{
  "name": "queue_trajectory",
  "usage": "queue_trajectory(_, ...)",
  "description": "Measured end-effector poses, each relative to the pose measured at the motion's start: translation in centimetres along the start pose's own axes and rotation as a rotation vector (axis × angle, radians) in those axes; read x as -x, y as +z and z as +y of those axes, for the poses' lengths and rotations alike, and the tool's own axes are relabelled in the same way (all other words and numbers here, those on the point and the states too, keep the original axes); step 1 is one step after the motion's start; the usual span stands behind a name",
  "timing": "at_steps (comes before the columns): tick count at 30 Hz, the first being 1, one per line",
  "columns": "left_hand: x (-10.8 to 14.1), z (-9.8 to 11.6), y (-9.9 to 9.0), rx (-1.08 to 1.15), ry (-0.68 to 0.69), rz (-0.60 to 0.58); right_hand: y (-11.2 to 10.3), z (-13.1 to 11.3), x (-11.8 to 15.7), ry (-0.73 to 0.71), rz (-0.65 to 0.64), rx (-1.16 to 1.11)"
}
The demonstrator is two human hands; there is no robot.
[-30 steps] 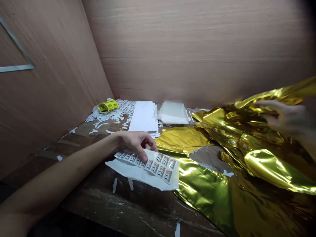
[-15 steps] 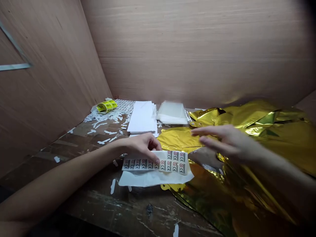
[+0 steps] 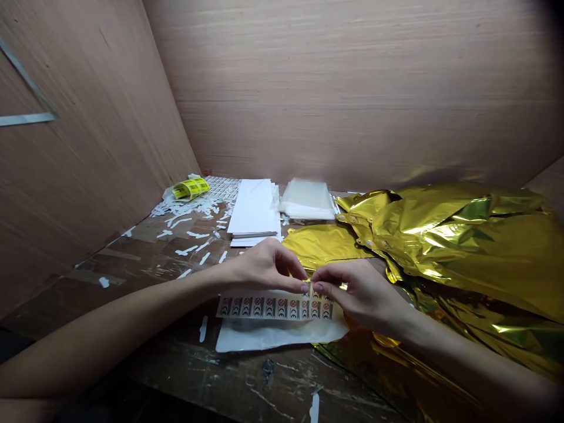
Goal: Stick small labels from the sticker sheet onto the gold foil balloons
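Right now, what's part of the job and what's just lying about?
In use: left hand, right hand, prohibition-sign sticker sheet, white backing paper.

Lying about: gold foil sheets, white paper stack, clear plastic sleeves, yellow label roll, white sticker scraps.

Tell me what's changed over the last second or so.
The right hand let go of the gold foil, which has settled lower at the right, and moved left to the sticker sheet. The sheet turned from tilted to level, and both hands now pinch its top edge, the left hand beside the right. The white paper stack, clear bags and yellow roll stayed put.
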State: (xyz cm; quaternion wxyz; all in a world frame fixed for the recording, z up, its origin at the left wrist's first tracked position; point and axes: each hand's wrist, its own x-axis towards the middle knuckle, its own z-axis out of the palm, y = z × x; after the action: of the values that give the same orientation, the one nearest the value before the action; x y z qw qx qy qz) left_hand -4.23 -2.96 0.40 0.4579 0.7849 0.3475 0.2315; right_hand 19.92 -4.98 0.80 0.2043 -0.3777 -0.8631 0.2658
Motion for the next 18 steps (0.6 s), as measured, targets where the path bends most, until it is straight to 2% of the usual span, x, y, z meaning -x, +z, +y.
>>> queue_trajectory(7,0.2,0.5,0.9,-0.142,0.092,0.093,0.2,0.4,0.1,0.01,-0.018,0.026)
queue_trajectory(10,0.2,0.6,0.4,-0.108,0.172,0.114,0.3,0.6,0.2,0.002,-0.031,0.007)
queue_trajectory(14,-0.2,0.0,-2.1,0.042,0.232,0.137,0.7,0.6,0.3,-0.009,-0.112,0.06)
queue_trajectory(18,-0.9,-2.1,-5.1,0.014,0.219,0.192,1.1,0.6,0.5,-0.032,-0.172,0.164)
